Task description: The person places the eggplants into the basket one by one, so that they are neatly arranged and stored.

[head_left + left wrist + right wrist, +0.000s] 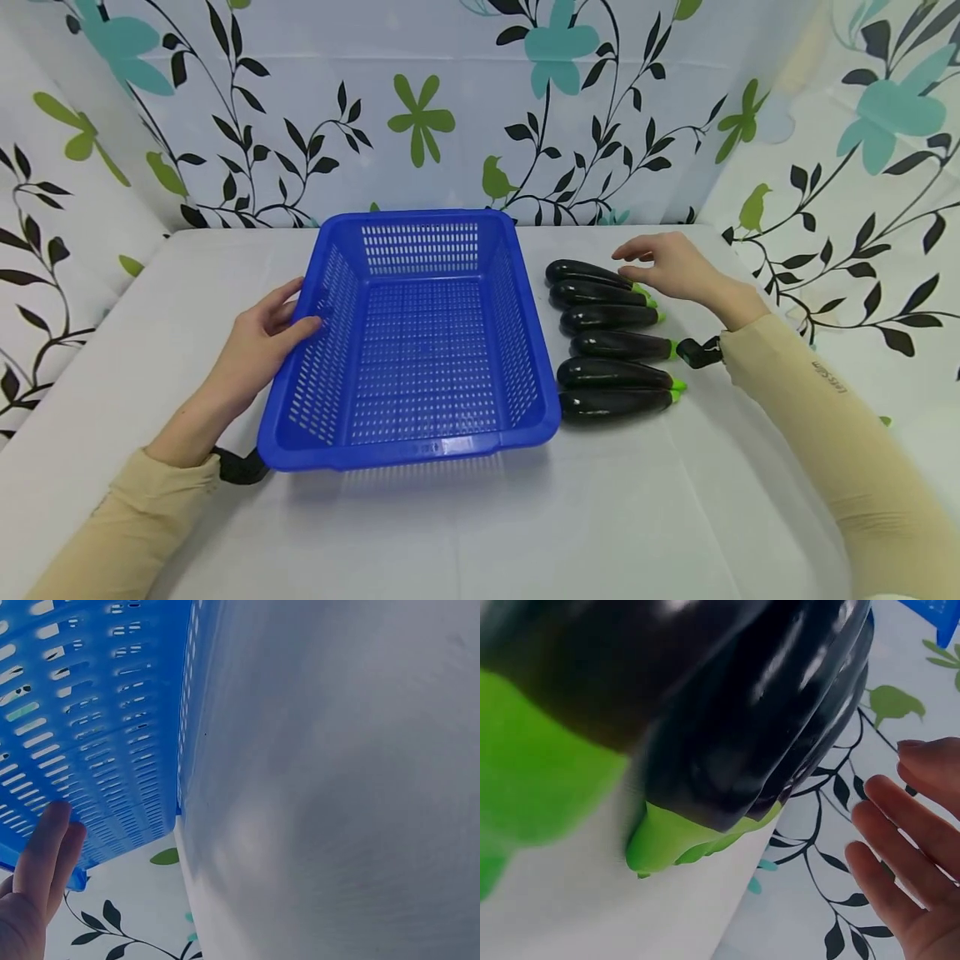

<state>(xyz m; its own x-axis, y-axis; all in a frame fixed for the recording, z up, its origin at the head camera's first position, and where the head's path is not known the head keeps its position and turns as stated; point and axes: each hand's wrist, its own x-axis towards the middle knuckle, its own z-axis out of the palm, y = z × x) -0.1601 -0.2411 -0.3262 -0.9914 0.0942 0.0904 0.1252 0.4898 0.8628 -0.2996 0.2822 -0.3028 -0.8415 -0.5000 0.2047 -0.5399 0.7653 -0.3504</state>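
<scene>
The left hand (258, 350) rests on the left side of the blue basket (420, 450). Its fingers lie straight against the basket's wall with the little slots, and the thumb sits on the rim. The hand is not curled around anything. In the left wrist view the fingers (45, 855) lie flat on the blue wall (97, 735).

The basket stands in the middle of the white table (525, 525), nearer the back edge. Nothing can be seen inside it.

Just to the right of the basket, six eggplants (611, 343) lie in a row, one behind the other. They are dark and shiny, and their green stem ends point to the right. The front one lies just beside the basket's front right corner.

The right hand (663, 262) floats over the back end of the row, near the back right corner of the table. Its fingers are apart and loose, and it holds nothing. It is nearest the back eggplant (588, 272). In the right wrist view the open fingers (900, 847) are close to the eggplants but not touching them.

A flower curtain (480, 108) hangs behind the table and at both sides.
</scene>
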